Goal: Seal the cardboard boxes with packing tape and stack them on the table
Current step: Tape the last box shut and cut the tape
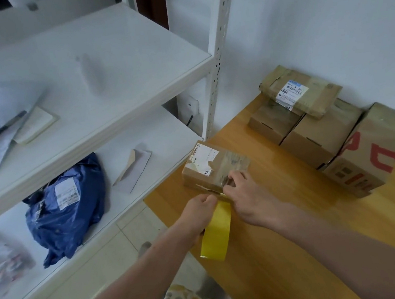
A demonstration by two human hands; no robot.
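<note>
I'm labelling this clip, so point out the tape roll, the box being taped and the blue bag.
tape roll (216,233), head view, on its yellow outer band.
box being taped (218,164), head view, on its top face.
blue bag (75,220), head view, on the plastic below its label.

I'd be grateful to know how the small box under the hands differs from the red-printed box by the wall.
The small labelled box carries a torn white shipping label; the red-printed box shows red markings instead. The small labelled box lies at the edge of the table with the left hand and right hand at it; the red-printed box stands untouched by the wall. Both are brown cardboard.
</note>
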